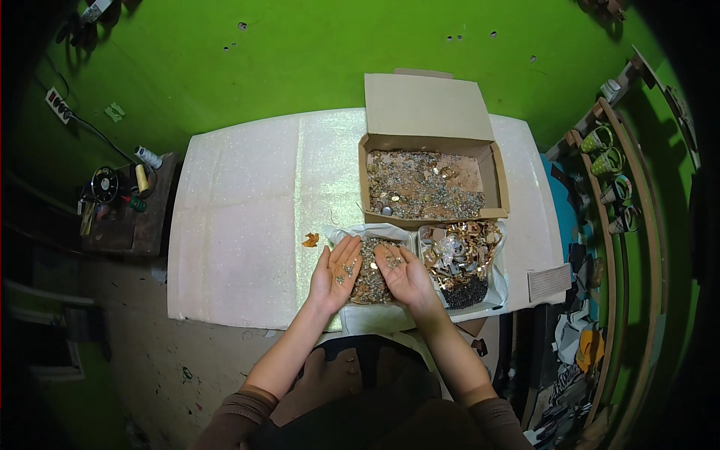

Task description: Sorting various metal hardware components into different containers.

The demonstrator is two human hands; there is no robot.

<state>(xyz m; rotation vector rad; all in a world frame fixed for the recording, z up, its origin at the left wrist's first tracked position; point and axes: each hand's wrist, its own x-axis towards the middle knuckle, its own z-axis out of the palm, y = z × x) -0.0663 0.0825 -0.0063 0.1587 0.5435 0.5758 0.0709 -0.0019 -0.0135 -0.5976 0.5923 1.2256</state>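
Note:
My left hand [337,274] is palm up with its fingers stretched out, and a few small shiny metal pieces [341,278] lie loose on it. Palm up as well, my right hand [405,274] is open, with small metal pieces [394,261] resting near the base of its fingers. Both hands are over a white-lined tray [405,234] filled with small silver and gold-coloured pieces [370,285], which partly show between them. The pieces are too small to name by kind.
Behind, an open cardboard box [431,221] holds many similar pieces. Right of my hands, another lined compartment holds larger metal fittings [461,251] and black pieces [463,294]. A brown leaf-like scrap [310,240] and a grey striped card [549,283] lie on the white-covered table [236,217].

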